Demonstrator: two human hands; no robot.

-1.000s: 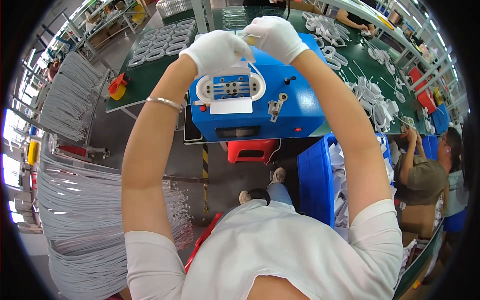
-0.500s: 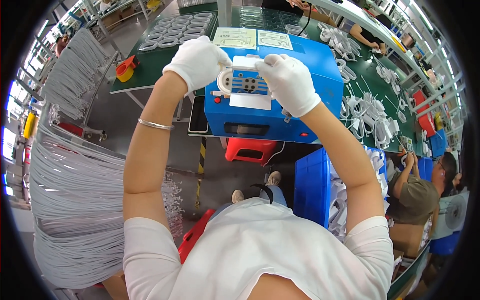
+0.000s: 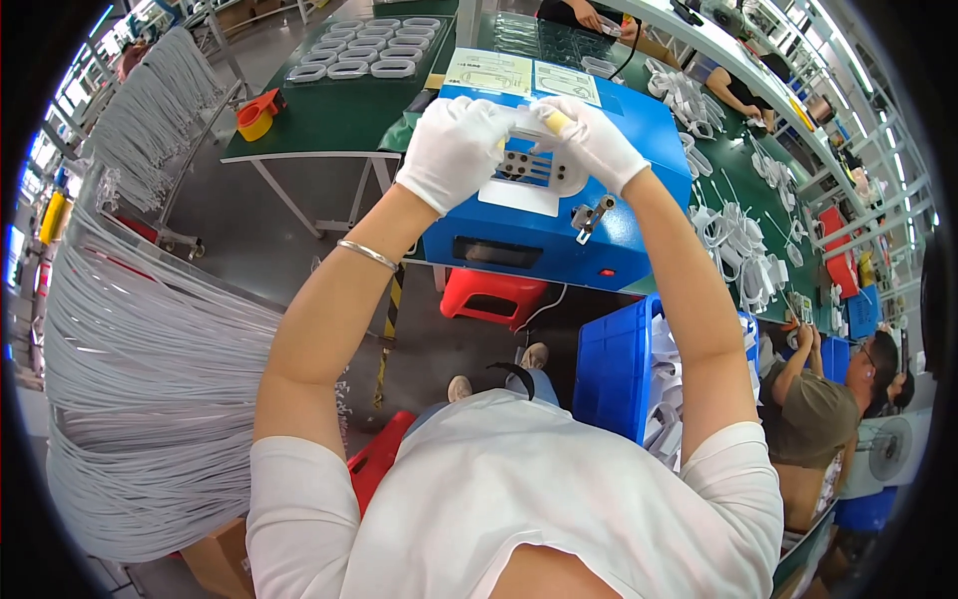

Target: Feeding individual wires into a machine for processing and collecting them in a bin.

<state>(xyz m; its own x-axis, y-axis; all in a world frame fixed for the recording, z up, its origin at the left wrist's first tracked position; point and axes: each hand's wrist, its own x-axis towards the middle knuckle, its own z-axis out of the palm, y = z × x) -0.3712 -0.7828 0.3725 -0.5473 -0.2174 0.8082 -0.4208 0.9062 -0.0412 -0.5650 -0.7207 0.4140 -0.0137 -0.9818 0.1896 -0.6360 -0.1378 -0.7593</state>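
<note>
Both my hands wear white gloves and meet over the top of a blue machine. My left hand is closed, its fingertips pinching a white cable coil from the left. My right hand grips the same coil from the right, with a yellow patch showing at a fingertip. The gloves hide much of the coil, whose rounded end shows below my right hand. Beneath lies a slotted metal fixture, with a white plate in front of it. A metal clamp sticks out lower right.
Clear oval trays stand in rows on the green table. White cables lie heaped at right. A blue bin holds white pieces near my right arm. Grey cables hang at left; a red stool sits under the machine. Other people work at right.
My left hand has moved right and down, closer to my right hand. The coil's rounded end, before under my left hand, now shows by my right. The clamp is uncovered. The view has shifted slightly.
</note>
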